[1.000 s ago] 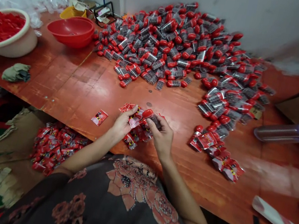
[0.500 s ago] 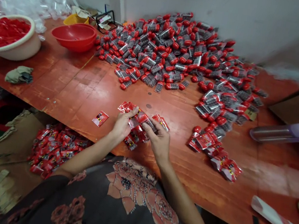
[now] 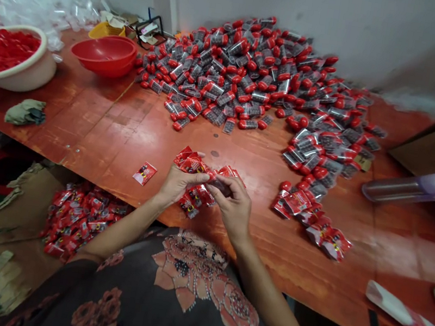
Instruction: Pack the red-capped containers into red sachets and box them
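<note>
Low over the front of the table, both of my hands are closed and close together. My left hand (image 3: pixel 176 183) pinches a glossy red printed packet (image 3: pixel 192 163) between thumb and fingers. My right hand (image 3: pixel 234 205) grips a small clear tube with dark contents (image 3: pixel 222 186); its red end meets my left thumb, and the fingers hide much of it. Under and around the hands lie several more red packets (image 3: pixel 190 205), partly covered. One single packet (image 3: pixel 144 173) lies flat to the left of my left hand.
A large heap of red-capped clear tubes (image 3: pixel 232 71) fills the back, trailing right to filled packets (image 3: pixel 320 229). At left stand a red bowl (image 3: pixel 104 57) and a white tub (image 3: pixel 40 66) of red caps. A carton (image 3: pixel 1 250) below holds red packets. A purple-handled clear cylinder (image 3: pixel 399 189) lies right.
My right hand's fingers have curled further around the tube. My left thumb has moved right, onto its red end, and the hands are closer together. The view has shifted slightly.
</note>
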Demonstrator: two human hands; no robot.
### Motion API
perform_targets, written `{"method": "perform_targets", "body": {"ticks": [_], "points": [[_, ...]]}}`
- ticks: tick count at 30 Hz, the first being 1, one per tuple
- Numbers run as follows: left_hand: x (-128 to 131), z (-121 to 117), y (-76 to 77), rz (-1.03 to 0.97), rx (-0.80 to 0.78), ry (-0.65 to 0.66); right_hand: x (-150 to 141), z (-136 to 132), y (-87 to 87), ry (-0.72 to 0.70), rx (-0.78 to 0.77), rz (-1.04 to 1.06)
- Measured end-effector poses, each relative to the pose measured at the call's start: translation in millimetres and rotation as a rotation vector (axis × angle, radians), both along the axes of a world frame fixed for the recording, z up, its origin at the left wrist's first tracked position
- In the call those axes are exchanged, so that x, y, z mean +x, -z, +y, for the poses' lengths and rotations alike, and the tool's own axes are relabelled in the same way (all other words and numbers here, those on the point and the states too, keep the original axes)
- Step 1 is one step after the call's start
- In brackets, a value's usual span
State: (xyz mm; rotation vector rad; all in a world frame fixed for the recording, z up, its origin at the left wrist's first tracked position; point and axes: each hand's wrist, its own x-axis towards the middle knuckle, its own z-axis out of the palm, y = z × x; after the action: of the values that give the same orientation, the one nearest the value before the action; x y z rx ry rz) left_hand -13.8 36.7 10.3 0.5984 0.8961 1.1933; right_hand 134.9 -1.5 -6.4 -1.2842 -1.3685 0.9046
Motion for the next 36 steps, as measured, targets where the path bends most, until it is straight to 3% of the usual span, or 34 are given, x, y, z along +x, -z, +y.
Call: {"method": "perform_targets", "body": {"ticks": [4,8,12,17,22,29,36], "points": [[-4.7,-0.6,-3.0,0.014,0.025,0.074,-0.8,-4.4,-0.5,0.034,0.057,-0.026],[-0.2,-1.8,-1.3,-0.041,0.006,-0.007,-4.9,-5.8,1.6,0.078,0.045,0.072],[5.8,-4.1,2.4,-0.055,-0.036,-0.047,-6.8,-6.9,-2.3,0.131,0.054,0.043],[4.1,-5.2,1.9,-0.043,-0.045,-0.057,-4.7,-8.3,-3.7,0.111,0.017,0.053],[-0.6,-6.0,0.0,-0.029,-0.082,0.027,-1.0,-8.0,0.0,0.068,-0.112,0.128],[2.3,-10.1,-2.2,-0.017,-0.074,-0.015,-0.8,-7.9,-6.0,0.079,-0.005,0.055],[5.4,-13.0,-7.1,0.096,-0.058,-0.017,-6.6,-11.2,5.4,0.095,-0.031,0.098]]}}
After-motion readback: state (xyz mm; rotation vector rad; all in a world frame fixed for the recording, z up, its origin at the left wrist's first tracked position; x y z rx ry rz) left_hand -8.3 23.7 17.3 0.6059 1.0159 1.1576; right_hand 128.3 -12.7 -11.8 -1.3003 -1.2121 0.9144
